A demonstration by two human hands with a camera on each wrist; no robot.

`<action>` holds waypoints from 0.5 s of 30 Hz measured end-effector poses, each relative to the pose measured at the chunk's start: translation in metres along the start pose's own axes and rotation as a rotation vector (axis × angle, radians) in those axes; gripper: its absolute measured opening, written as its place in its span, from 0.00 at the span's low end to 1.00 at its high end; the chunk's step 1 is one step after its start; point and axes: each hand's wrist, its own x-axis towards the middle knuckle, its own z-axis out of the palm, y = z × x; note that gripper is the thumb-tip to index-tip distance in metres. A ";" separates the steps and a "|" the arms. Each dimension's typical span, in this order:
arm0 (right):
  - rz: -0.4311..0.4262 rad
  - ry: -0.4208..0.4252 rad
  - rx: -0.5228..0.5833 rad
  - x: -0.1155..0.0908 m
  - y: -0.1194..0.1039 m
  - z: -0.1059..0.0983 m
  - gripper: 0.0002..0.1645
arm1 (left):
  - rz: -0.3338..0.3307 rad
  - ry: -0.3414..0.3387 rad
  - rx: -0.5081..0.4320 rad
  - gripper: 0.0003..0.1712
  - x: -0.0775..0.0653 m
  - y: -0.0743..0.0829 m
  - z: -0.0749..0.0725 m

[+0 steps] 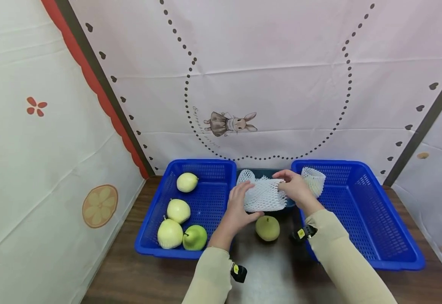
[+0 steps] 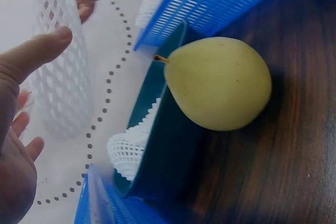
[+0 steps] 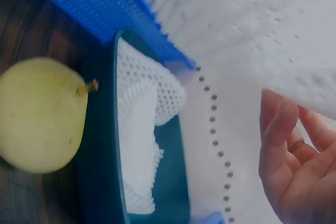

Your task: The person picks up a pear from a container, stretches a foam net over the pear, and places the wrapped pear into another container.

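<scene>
A white foam fruit net point(image 1: 265, 195) is held up between both hands over the teal bin. My left hand point(image 1: 240, 209) spans its left end, thumb along the lower edge and fingers on the upper side. At the other end, the fingers of my right hand point(image 1: 295, 185) pinch the net's edge. In the left wrist view the left thumb lies across the mesh. Just below the net, a yellow-green pear point(image 1: 268, 228) rests on the table in front of the bin, stem showing.
The teal bin point(image 2: 173, 156) contains more white foam nets point(image 3: 142, 145). A blue basket point(image 1: 221, 202) on the left holds several pears point(image 1: 170, 233). In the right blue basket point(image 1: 361, 211), a net-wrapped fruit point(image 1: 313, 181) lies at the back left corner. A patterned cloth wall stands close behind.
</scene>
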 end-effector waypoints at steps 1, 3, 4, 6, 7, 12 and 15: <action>-0.012 -0.011 -0.004 -0.001 -0.001 0.002 0.23 | 0.002 -0.003 0.002 0.47 0.001 -0.001 0.002; -0.042 -0.025 -0.032 -0.002 -0.003 0.005 0.23 | -0.001 -0.016 0.014 0.58 0.002 -0.003 0.006; -0.058 -0.033 -0.047 -0.003 -0.004 0.006 0.23 | -0.008 -0.029 0.017 0.62 0.003 -0.003 0.008; -0.084 -0.047 -0.076 -0.004 -0.005 0.009 0.22 | -0.029 -0.059 0.017 0.65 0.003 -0.004 0.011; -0.092 -0.053 -0.083 -0.005 -0.006 0.010 0.22 | -0.044 -0.075 0.015 0.66 0.003 -0.004 0.013; -0.123 -0.085 -0.072 -0.009 -0.010 0.011 0.21 | -0.119 -0.085 -0.042 0.65 0.001 -0.002 0.017; -0.133 -0.093 0.021 -0.011 -0.011 0.009 0.25 | -0.175 -0.018 -0.121 0.60 0.001 -0.001 0.016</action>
